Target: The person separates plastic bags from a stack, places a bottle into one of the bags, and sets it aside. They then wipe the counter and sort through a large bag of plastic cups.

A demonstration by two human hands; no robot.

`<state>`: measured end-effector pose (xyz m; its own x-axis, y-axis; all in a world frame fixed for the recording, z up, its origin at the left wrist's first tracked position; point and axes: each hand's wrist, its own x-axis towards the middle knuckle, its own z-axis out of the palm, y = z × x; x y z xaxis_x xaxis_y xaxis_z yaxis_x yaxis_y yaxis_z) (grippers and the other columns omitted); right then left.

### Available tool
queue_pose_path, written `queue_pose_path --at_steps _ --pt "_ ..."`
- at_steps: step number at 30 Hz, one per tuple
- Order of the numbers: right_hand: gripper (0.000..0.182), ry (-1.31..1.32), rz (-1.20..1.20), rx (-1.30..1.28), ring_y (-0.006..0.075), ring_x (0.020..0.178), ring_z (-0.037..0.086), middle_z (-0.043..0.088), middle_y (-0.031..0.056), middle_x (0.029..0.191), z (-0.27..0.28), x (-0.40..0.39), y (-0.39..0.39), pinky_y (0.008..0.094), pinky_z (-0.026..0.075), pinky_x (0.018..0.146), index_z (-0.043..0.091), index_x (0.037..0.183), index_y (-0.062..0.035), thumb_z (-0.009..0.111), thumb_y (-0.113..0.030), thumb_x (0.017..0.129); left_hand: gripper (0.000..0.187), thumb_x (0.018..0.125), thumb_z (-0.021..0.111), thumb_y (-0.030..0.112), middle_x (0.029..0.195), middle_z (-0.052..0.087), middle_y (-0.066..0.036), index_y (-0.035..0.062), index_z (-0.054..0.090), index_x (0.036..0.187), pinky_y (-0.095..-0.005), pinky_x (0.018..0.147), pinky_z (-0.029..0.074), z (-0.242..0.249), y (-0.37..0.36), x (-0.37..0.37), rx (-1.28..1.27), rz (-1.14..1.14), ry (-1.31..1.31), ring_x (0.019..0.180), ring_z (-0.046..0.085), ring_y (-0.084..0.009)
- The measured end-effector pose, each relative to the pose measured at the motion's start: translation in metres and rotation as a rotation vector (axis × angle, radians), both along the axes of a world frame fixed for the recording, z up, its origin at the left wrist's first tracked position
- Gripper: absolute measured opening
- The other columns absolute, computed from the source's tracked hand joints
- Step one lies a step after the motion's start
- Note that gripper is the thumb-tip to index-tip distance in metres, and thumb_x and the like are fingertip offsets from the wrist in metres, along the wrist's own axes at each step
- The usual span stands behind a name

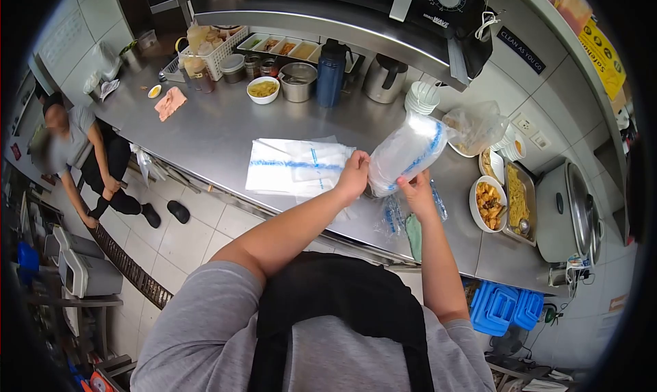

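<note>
At the left edge of the frame, a seated person (96, 135) in a grey top leans forward, with a black shoe (178, 211) on the tiled floor (154, 234) nearby. To the right of the person, on the upper left part of the steel surface (205, 128), half an egg (155, 91) lies near a crumpled pink cloth (170, 102). Behind these stand a white basket (234, 52) of squeeze bottles, a white bowl (263, 89) of yellowish food, a metal pot (298, 82) and a dark blue flask (331, 74). Mid-frame, a flat stack of white plastic bags (294, 166) with blue print lies on the surface.

Just right of the stack, the left hand (354, 176) has its fingers closed on the near left edge of a plastic bundle (409, 149), translucent with blue markings. Its body is held tilted above the surface, right of centre. The right hand (415, 190) grips the lower right side, thumb against the plastic; its other fingers are partly hidden. Below the bundle, clear crumpled plastic (391, 215) and a green cloth (414, 237) lie near the surface's front edge. Farther right are a white bowl of brownish chunks (488, 204), a metal tray (520, 204) of yellow food and a large lidded cooker (558, 211).
</note>
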<state>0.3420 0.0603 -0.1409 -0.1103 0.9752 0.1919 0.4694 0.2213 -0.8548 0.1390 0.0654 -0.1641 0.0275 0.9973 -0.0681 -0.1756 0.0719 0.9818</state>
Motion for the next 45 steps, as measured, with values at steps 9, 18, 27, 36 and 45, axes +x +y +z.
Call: queue_pose_path --at_steps 9,18,27,36,45 --pt "0.05 -0.674 -0.19 0.0 0.0348 0.103 0.058 0.056 0.0158 0.115 0.009 0.033 -0.081 0.0427 0.048 0.086 0.057 0.118 -0.008 0.076 -0.028 0.076 0.035 0.081 0.07 0.025 0.126 0.052 -0.009 0.0104 0.064 0.112 -0.0476 0.094 0.038 -0.035 0.0 -0.13 0.166 0.488 1.179 0.119 0.046 -0.0292" --pt "0.026 -0.716 -0.461 -0.135 0.0372 0.087 0.061 0.058 0.0153 0.1 -0.051 0.076 -0.132 0.0466 0.048 0.07 0.052 0.097 -0.0072 0.068 -0.023 0.084 0.031 0.084 0.068 0.029 0.121 0.06 -0.007 0.0162 0.067 0.112 -0.0469 0.092 0.039 -0.021 0.044 -0.167 -0.015 0.18 1.28 0.113 0.055 -0.0258" --pt "0.022 -0.971 -0.411 -0.054 0.0351 0.079 0.063 0.06 0.0113 0.092 0.004 0.044 -0.132 0.0448 0.049 0.067 0.054 0.096 -0.0075 0.068 -0.019 0.083 0.013 0.08 0.072 0.023 0.092 0.07 -0.006 0.0123 0.071 0.088 -0.0414 0.085 0.043 0.032 0.041 -0.17 0.316 0.123 1.192 0.088 0.065 -0.026" --pt "0.034 0.073 0.019 0.189 0.0182 0.075 0.056 0.062 0.0061 0.092 0.118 -0.084 -0.098 0.0291 0.046 0.066 0.061 0.11 -0.0049 0.074 -0.012 0.079 0.006 0.079 0.073 0.009 0.082 0.066 -0.006 0.0056 0.07 0.083 -0.0315 0.074 0.048 0.161 -0.061 -0.136 0.612 -0.485 0.643 0.08 0.063 -0.0207" --pt "0.022 0.12 0.291 -0.146 0.0078 0.071 0.048 0.058 -0.0001 0.088 0.116 -0.082 -0.085 0.0229 0.041 0.063 0.063 0.105 -0.0051 0.07 -0.009 0.085 0.007 0.086 0.066 0.01 0.082 0.066 -0.007 0.0048 0.071 0.086 -0.0288 0.068 0.048 0.173 -0.089 -0.125 0.627 -0.296 0.633 0.073 0.061 -0.0161"
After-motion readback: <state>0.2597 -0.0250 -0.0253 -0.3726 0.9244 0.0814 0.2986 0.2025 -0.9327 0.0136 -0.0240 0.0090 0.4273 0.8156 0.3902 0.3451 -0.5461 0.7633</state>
